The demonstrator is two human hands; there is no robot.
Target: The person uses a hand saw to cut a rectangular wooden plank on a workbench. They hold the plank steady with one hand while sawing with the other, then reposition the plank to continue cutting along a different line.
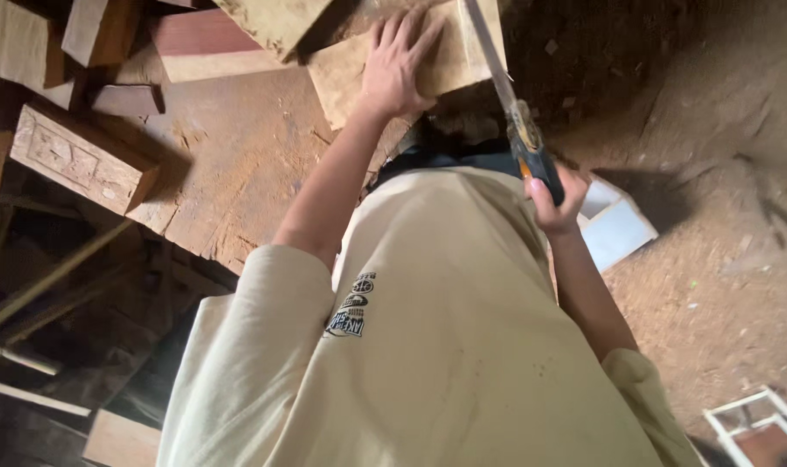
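Observation:
My left hand point(395, 62) lies flat, fingers spread, pressing on a pale wooden block point(462, 52) at the top of the view. My right hand point(551, 201) grips the dark and orange handle of a hand saw point(507, 91). Its blade runs up along the right side of that block. The block rests on a worn brown workbench point(237, 164). My cream shirt fills the lower middle and hides the bench's near edge.
Several wood offcuts point(203, 43) lie across the bench's far side, and a carved block point(82, 156) sits at its left. A white box point(616, 227) stands on the sawdust floor point(722, 285) at right. A white frame point(752, 424) is at bottom right.

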